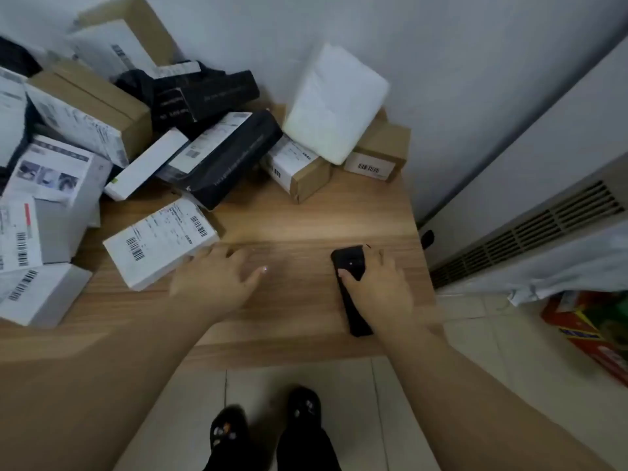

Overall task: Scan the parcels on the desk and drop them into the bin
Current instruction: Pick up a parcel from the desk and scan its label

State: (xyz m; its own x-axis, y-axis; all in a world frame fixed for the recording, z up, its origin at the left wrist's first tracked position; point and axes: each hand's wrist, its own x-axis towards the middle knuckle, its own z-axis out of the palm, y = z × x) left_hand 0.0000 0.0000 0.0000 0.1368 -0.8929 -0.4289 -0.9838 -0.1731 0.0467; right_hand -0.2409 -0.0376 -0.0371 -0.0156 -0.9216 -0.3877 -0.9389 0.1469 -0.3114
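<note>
While left hand lies flat, right hand grips scanner.

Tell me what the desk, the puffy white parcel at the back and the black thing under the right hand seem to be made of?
Desk: looks like wood or wood-look laminate, matte, with visible grain lines. Puffy white parcel: seemingly a soft plastic mailer, slightly glossy, with rounded, padded edges. Black scanner under the right hand: probably hard plastic, smooth and dark; blur hides the detail.
</note>
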